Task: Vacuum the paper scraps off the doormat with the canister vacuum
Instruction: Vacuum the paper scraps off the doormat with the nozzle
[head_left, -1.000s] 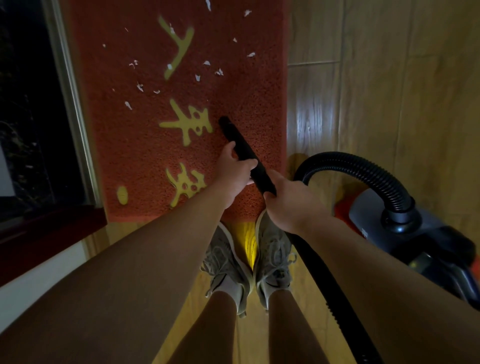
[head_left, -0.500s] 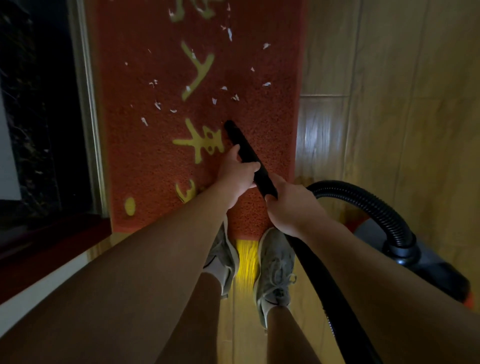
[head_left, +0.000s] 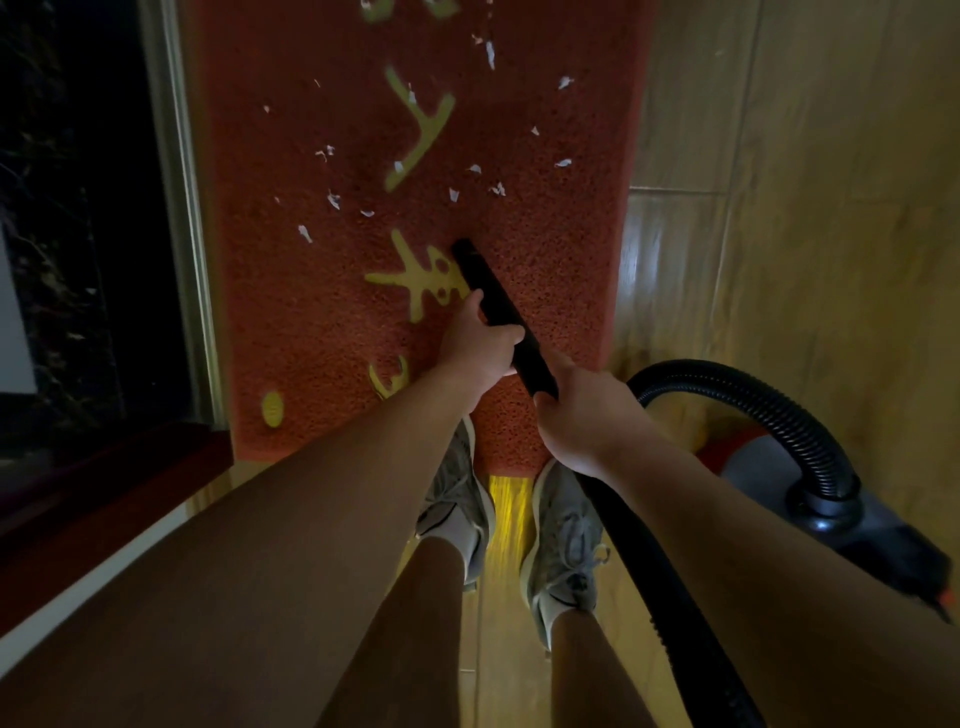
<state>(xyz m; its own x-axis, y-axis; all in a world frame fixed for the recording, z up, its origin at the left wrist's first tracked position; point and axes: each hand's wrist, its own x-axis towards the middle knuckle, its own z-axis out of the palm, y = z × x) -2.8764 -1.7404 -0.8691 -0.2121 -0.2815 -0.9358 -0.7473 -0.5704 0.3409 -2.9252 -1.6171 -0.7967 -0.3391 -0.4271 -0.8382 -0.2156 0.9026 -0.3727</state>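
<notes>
Left hand (head_left: 480, 345) grips the black nozzle (head_left: 493, 296) partway along its length. Right hand (head_left: 582, 410) clenches around it just behind, nearer the body, where the ribbed hose (head_left: 753, 395) begins. Nozzle tip sits ahead of the left hand, low over the red doormat (head_left: 311, 312) at a yellow character (contact not resolvable). Paper scraps (head_left: 452, 195) lie scattered on the mat beyond the tip, none touching it. Canister vacuum (head_left: 769, 467) stands on the wood floor (head_left: 779, 208) to the right of the right hand, off the mat. Grey shoes (head_left: 457, 488) are below both hands, toes at the mat's near edge.
</notes>
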